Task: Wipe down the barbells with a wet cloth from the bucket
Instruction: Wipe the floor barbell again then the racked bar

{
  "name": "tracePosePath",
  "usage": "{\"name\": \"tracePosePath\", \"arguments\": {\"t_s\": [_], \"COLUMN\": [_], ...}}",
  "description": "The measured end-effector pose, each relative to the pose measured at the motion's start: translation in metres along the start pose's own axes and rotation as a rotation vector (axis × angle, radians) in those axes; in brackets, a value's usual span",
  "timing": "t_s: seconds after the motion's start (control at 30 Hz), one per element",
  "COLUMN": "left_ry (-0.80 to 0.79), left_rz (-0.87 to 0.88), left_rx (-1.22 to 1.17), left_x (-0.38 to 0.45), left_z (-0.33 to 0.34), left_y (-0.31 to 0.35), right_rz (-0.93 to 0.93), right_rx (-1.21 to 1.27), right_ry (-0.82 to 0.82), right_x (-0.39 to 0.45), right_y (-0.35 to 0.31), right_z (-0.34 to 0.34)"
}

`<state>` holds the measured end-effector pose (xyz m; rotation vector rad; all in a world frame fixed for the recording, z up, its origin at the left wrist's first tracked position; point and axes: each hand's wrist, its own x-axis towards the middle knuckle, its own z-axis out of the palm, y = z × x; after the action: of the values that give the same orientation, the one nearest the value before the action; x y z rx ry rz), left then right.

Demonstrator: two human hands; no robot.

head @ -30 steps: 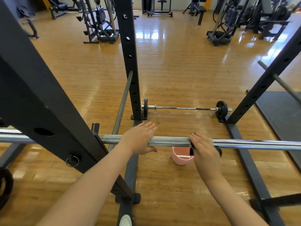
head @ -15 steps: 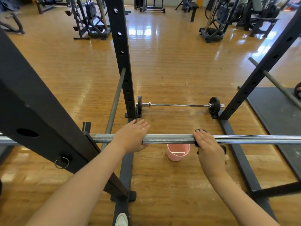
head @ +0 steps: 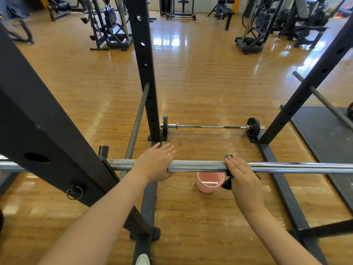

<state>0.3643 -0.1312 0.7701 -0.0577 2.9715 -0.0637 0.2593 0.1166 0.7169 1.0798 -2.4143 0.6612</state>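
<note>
Right hand (head: 242, 174) draped over the bar (head: 198, 166), fingers curled down across a dark cloth (head: 228, 183) and pressing it against the steel; a corner of cloth peeking out past the fingertips on the far side, more hanging below the bar. Probably gripped this way so the cloth wraps the round shaft and cleans most of its surface in 1 pass.

Left hand (head: 156, 163) laid on the same bar nearer the rack post, fingers straight and spread forward over the top, thumb tucked under, holding nothing else. Likely there to steady the bar and stop it rolling in its hooks during the wipe.

Bar resting across the black rack (head: 47, 131) at about waist level, rough grip section between the 2 hands, smooth chrome running off to the right.

Pink bucket (head: 210, 181) on the floor directly beneath, just left of the cloth, handy for re-wetting. A 2nd barbell (head: 212, 127) with small plates lying on the floor beyond, between the far uprights, seemingly still to be wiped.

Glossy wooden floor (head: 191, 73), a dark mat at right, gym machines along the back.
</note>
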Motion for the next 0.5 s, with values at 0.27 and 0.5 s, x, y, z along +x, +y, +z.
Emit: {"name": "tracePosePath", "arguments": {"t_s": [0.27, 0.5], "left_ry": [0.011, 0.018], "left_rz": [-0.013, -0.003], "left_rx": [0.006, 0.014], "left_x": [-0.001, -0.002], "left_z": [-0.002, -0.003], "left_y": [0.002, 0.002], "right_rz": [-0.216, -0.024], "right_rx": [0.103, 0.067], "right_ry": [-0.126, -0.114], "right_x": [0.029, 0.007], "right_y": [-0.058, 0.005], "right_z": [0.011, -0.009]}}
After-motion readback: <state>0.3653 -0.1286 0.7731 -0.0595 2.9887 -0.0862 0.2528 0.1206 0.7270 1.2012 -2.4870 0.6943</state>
